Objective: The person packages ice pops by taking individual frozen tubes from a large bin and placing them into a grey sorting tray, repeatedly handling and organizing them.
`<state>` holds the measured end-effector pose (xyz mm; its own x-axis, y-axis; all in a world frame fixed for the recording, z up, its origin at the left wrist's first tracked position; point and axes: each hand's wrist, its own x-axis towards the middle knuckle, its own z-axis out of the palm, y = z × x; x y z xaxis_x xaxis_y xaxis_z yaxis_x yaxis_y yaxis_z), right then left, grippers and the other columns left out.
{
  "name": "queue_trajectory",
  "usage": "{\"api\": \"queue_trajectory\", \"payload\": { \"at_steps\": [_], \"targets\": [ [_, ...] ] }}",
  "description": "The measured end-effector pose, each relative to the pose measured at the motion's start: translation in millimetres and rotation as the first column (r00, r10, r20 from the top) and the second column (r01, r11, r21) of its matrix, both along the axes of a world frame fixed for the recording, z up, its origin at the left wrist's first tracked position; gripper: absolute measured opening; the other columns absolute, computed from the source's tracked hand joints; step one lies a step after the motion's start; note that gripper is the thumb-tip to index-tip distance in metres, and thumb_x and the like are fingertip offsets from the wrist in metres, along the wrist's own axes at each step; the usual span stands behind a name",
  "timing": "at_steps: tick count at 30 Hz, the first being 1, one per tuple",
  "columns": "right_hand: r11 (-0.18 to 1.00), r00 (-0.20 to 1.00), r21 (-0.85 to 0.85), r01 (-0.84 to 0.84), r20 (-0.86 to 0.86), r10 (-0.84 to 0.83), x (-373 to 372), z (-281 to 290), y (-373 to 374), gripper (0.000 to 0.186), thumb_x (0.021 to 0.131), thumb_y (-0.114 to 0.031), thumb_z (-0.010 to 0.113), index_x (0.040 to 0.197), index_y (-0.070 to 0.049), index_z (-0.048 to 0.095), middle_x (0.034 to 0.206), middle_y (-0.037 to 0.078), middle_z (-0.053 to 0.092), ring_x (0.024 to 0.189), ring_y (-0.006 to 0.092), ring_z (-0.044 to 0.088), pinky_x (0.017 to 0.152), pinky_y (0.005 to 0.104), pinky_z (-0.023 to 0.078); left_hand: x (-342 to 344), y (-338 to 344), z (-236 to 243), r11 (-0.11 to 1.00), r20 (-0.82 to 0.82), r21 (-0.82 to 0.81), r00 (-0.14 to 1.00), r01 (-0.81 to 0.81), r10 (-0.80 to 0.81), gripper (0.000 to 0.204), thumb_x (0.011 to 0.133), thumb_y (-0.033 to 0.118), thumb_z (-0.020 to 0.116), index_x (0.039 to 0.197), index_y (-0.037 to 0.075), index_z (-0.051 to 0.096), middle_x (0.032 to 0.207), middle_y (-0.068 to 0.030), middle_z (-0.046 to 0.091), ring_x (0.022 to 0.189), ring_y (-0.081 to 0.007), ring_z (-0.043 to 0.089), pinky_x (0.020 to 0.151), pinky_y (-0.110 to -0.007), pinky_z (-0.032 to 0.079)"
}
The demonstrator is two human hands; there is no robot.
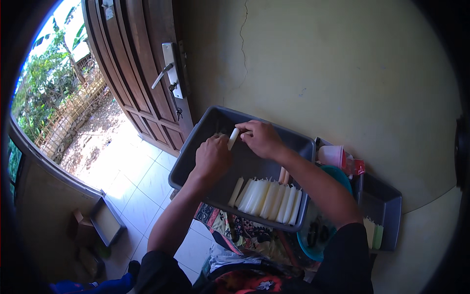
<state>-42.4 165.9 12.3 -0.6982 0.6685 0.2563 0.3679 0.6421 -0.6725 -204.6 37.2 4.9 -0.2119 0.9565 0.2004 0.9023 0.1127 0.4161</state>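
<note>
A single white candle (233,139) is held up at a slant over the grey plastic tub (196,169). My left hand (213,156) is closed around its lower part. At the upper end, my right hand (260,139) has its fingers bent and pinched against the candle; the exact contact of the fingertips is hard to make out. Below both hands, several white and cream candles (267,197) lie side by side in the near part of the tub, their wicks pointing away from me. A pinkish candle (283,175) shows beyond them, partly hidden by my right forearm.
Patterned cloth (252,238) lies under the tub. To the right stand a teal basin (303,245) with dark objects, a pink container (331,156) and another grey tub (391,206) with pale green candles (377,236). A wooden door (147,73) stands ajar at the left; a shallow tray (108,223) rests on the tiles.
</note>
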Motion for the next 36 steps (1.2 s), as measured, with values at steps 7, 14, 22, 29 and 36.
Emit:
{"api": "queue_trajectory", "payload": {
  "at_steps": [7, 14, 22, 29, 36],
  "targets": [
    [0.981, 0.992, 0.166, 0.103, -0.087, -0.089, 117, 51, -74, 0.038, 0.103, -0.001, 0.067, 0.141, 0.001, 0.071, 0.131, 0.021, 0.073, 0.108, 0.0307, 0.080, 0.095, 0.0378, 0.066, 82, -36, 35, 0.950, 0.236, 0.267, 0.945, 0.162, -0.227, 0.036, 0.089, 0.008, 0.079, 0.124, 0.000, 0.077, 0.099, -0.0203, 0.078, 0.091, -0.0369, 0.077, 0.085, -0.045, 0.061],
    [0.937, 0.948, 0.175, 0.302, -0.155, -0.277, 222, 44, -140, 0.042, 0.101, 0.000, 0.068, 0.143, 0.004, 0.067, 0.131, 0.023, 0.072, 0.106, 0.0376, 0.077, 0.093, 0.0421, 0.063, 170, -47, 22, 0.851, 0.244, 0.382, 0.848, 0.362, -0.470, 0.036, 0.090, 0.004, 0.080, 0.126, 0.001, 0.080, 0.099, -0.0186, 0.080, 0.086, -0.0328, 0.074, 0.081, -0.045, 0.060],
    [0.862, 0.850, 0.058, 0.503, -0.214, -0.482, 278, 12, -185, 0.052, 0.102, 0.003, 0.069, 0.153, -0.001, 0.062, 0.146, 0.022, 0.068, 0.119, 0.0297, 0.077, 0.101, 0.0399, 0.063, 234, -47, 0, 0.792, 0.296, 0.425, 0.759, 0.438, -0.579, 0.040, 0.089, -0.002, 0.080, 0.129, 0.002, 0.080, 0.105, -0.0190, 0.079, 0.096, -0.0352, 0.072, 0.088, -0.045, 0.058],
    [0.799, 0.778, -0.085, 0.596, -0.185, -0.600, 287, -11, -201, 0.048, 0.101, 0.002, 0.071, 0.148, -0.003, 0.063, 0.136, 0.022, 0.071, 0.112, 0.0329, 0.079, 0.093, 0.0429, 0.063, 241, -48, -10, 0.787, 0.284, 0.440, 0.764, 0.433, -0.579, 0.045, 0.088, -0.002, 0.083, 0.133, 0.007, 0.081, 0.112, -0.0159, 0.081, 0.097, -0.0325, 0.071, 0.088, -0.044, 0.058],
    [0.752, 0.669, 0.087, 0.653, 0.397, -0.628, 297, -46, -219, 0.060, 0.087, -0.020, 0.087, 0.140, -0.007, 0.065, 0.119, 0.022, 0.072, 0.100, 0.0467, 0.075, 0.089, 0.0566, 0.062, 248, -48, -10, 0.776, 0.259, 0.444, 0.765, 0.447, -0.589, 0.043, 0.087, -0.004, 0.080, 0.129, 0.006, 0.081, 0.116, -0.0163, 0.080, 0.100, -0.0352, 0.070, 0.092, -0.046, 0.059]
  ]
}}
